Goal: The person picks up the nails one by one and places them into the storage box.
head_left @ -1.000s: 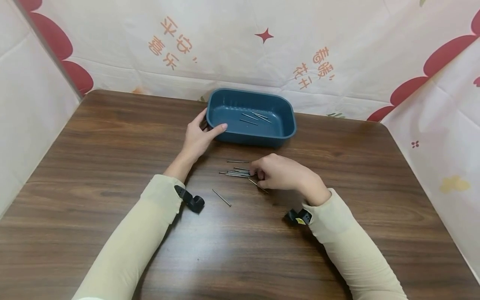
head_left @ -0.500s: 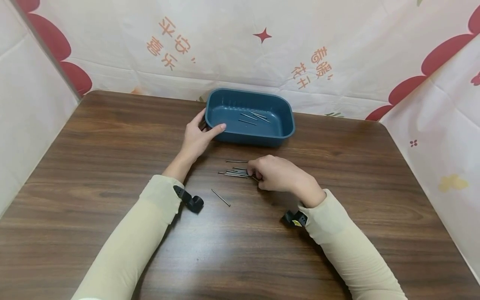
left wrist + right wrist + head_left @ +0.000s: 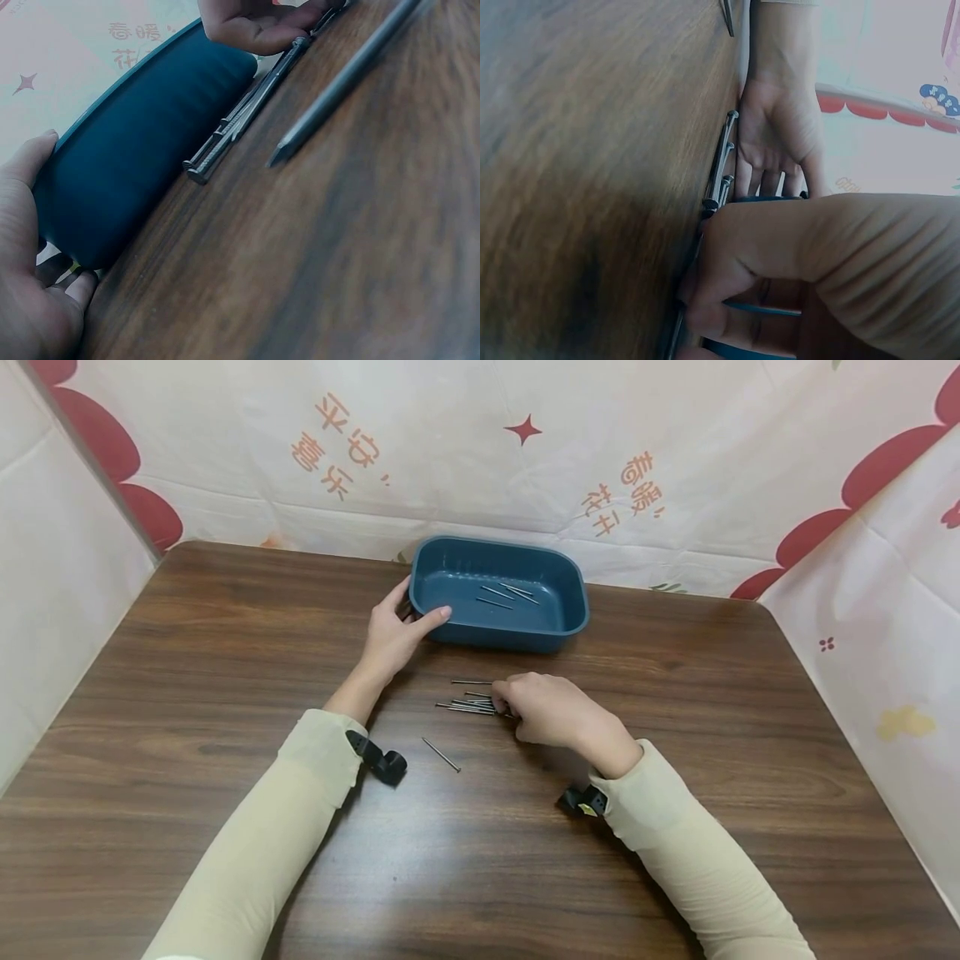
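Observation:
My left hand [image 3: 392, 639] grips the left end of a blue plastic bin [image 3: 498, 639], thumb over the rim and fingers around the side. Several nails [image 3: 495, 604] lie on the bin's floor. In front of the bin, my right hand [image 3: 561, 710] is low over the table with fingers curled, pinching a nail [image 3: 676, 334] at the right end of a small bunch of nails [image 3: 471, 707]. The fingers hide most of that nail. The left wrist view shows the bunch [image 3: 244, 120] lying side by side, with nail heads toward the camera.
One separate nail [image 3: 441, 755] lies slanted nearer the front, between the two forearms. Another nail [image 3: 471, 682] lies between the bunch and the bin. A patterned cloth [image 3: 480, 468] hangs right behind the wooden table [image 3: 225, 635], with more cloth at both sides.
My right hand has shifted slightly left, toward the bunch. The slanted nail beneath its thumb, plain earlier, is now mostly hidden by the fingers. My left hand stays on the bin.

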### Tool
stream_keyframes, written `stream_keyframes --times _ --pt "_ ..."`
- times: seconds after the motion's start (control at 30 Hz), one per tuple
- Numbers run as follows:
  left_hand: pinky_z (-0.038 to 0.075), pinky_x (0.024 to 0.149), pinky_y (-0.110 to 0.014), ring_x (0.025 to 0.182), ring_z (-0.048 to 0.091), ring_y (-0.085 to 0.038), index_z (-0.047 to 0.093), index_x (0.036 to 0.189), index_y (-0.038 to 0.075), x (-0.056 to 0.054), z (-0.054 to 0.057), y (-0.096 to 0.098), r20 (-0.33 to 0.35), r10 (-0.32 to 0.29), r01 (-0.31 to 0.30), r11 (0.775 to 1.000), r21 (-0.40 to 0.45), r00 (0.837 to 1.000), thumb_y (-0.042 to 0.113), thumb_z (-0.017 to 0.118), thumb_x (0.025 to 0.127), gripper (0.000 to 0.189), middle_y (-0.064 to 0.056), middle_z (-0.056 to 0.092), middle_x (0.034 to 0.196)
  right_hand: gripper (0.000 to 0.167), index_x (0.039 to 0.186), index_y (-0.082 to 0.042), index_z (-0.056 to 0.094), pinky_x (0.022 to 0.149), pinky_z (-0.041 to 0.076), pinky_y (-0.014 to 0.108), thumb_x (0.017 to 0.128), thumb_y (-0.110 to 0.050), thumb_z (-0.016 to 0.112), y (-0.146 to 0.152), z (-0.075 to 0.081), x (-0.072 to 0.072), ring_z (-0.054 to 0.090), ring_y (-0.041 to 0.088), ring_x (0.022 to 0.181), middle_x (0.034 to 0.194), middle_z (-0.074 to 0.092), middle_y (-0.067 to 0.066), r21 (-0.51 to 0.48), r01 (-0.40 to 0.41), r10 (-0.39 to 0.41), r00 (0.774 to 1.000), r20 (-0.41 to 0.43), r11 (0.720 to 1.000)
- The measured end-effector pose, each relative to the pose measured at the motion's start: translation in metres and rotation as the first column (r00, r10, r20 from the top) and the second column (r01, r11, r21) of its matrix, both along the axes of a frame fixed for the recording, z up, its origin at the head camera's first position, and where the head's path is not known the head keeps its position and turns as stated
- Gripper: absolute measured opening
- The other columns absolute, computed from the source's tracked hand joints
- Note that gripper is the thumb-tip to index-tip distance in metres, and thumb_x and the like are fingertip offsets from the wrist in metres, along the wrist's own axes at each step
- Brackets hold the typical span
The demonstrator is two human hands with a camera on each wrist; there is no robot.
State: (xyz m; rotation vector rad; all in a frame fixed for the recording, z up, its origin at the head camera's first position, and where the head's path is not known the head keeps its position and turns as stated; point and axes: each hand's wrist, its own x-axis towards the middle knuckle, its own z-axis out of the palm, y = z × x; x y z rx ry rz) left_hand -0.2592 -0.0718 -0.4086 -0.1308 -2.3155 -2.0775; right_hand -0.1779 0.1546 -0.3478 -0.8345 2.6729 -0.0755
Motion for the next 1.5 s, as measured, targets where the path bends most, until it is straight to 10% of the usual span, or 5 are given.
stream_keyframes --times 0.6,0.93,1.5 --pt "0.034 0.123 -0.045 0.150 0.037 -0.036 0.032 0.158 0.003 0.023 0.031 -0.005 0.009 -0.004 0.004 1.000 -0.003 1.000 0.020 0.071 0.094 0.076 -0.020 0.038 0.161 0.030 0.097 -0.015 0.067 0.071 0.049 0.032 0.078 0.008 0.069 0.007 0.007 -0.010 0.057 0.017 0.084 0.090 0.063 0.001 -0.068 -0.020 0.019 1.000 -0.003 0.998" --pt "0.037 0.122 -0.042 0.147 0.043 -0.027 0.036 0.158 0.013 0.001 -0.003 -0.009 -0.028 0.016 -0.016 1.000 -0.006 0.999 0.032 0.075 0.091 0.079 -0.012 0.042 0.159 0.027 0.098 -0.013 0.068 0.072 0.050 0.033 0.080 0.006 0.071 0.020 0.017 -0.020 0.058 0.018 0.086 0.092 0.065 0.002 -0.138 0.009 -0.011 1.000 -0.018 0.990" --pt "0.034 0.123 -0.046 0.150 0.039 -0.032 0.033 0.159 0.010 0.003 0.003 0.000 -0.013 -0.015 0.015 0.999 0.030 1.000 0.024 0.074 0.093 0.079 -0.016 0.038 0.162 0.025 0.100 -0.011 0.069 0.076 0.054 0.034 0.083 0.007 0.064 0.039 0.051 -0.055 0.062 0.017 0.084 0.094 0.069 0.007 -0.326 0.025 -0.029 1.000 -0.008 0.945"
